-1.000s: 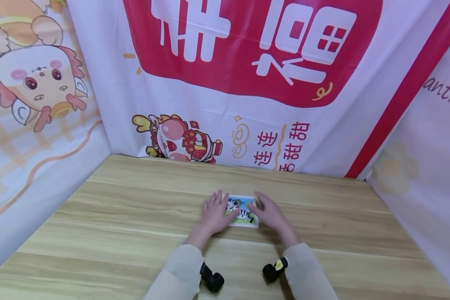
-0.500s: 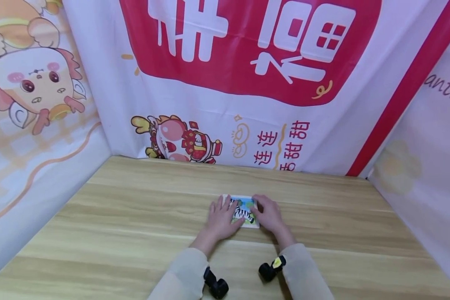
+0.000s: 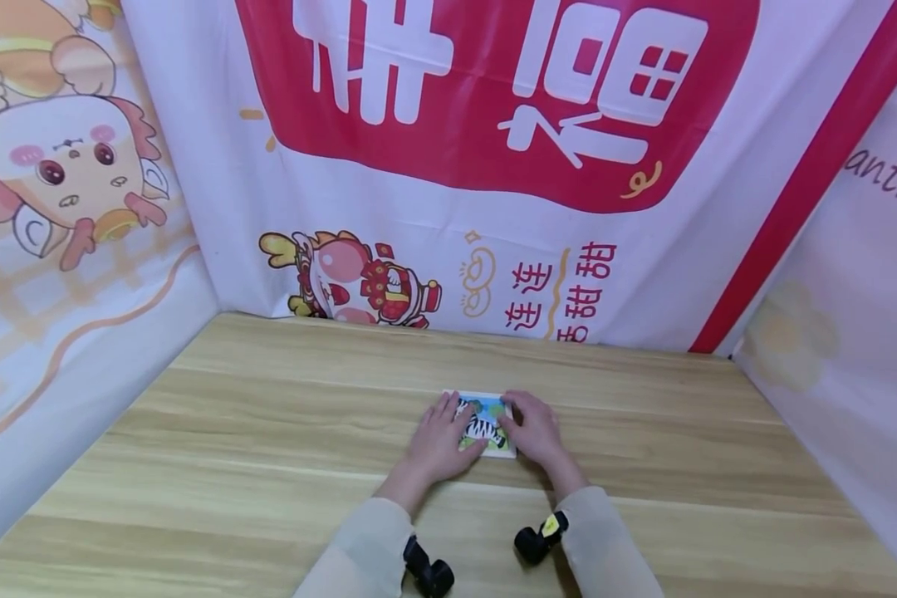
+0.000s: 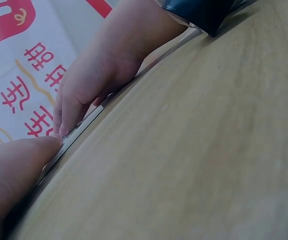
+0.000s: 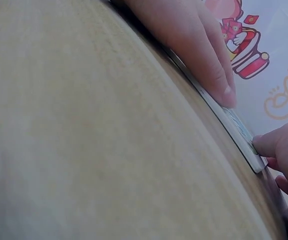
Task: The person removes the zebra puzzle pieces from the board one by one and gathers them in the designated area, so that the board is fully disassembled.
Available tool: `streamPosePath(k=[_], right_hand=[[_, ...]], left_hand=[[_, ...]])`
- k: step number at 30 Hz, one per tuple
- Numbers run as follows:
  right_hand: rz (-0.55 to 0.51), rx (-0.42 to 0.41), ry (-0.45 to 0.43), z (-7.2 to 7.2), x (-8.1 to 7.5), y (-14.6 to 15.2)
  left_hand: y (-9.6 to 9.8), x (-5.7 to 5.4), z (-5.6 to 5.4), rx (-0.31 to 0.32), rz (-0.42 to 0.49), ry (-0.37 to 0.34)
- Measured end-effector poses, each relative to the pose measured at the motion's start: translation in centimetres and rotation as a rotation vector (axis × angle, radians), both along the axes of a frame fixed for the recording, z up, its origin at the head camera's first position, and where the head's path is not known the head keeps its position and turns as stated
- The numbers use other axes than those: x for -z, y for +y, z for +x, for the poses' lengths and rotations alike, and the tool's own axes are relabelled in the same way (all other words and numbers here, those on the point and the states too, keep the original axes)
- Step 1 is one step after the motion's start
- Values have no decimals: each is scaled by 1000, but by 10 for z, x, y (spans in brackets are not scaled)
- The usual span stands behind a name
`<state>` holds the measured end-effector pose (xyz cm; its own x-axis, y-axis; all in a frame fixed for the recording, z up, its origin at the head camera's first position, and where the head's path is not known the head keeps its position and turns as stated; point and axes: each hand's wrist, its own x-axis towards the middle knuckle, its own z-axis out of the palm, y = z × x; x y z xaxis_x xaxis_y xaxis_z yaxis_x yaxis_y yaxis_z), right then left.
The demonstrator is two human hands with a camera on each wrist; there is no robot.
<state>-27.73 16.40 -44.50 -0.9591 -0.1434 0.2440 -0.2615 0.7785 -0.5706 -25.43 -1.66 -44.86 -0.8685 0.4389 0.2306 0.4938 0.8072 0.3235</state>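
Observation:
In the head view, a small flat zebra picture board with a pale border lies on the wooden table. My left hand rests over its left part, fingers fairly straight and the thumb near the lower edge. My right hand holds the right edge, thumb on top and the other fingers bent beside the rim. From the right wrist view, the board's pale edge looks flat against the table, with the right thumb on its surface. The left hand covers part of the zebra.
The wooden table spreads around the hands. A printed white and red cloth hangs behind it, with more printed cloth at left and right. Black wrist cameras sit on both sleeves.
My left hand has slid a little to the right, further over the board. The right hand's index finger has drawn in to the upper right corner. Over the last half second both stay nearly still.

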Motion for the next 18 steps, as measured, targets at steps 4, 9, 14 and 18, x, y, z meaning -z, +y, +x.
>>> streamPosePath(k=[4, 9, 14, 18], right_hand=[[-12, 21, -38, -1, 0, -1], [-35, 42, -60, -1, 1, 0], [-39, 53, -59, -2, 1, 0], [-44, 44, -47, -3, 1, 1]], left_hand=[[-1, 0, -1, 26, 35, 10], [-2, 0, -5, 49, 97, -2], [-4, -1, -8, 49, 151, -40], [-6, -1, -10, 48, 164, -87]])
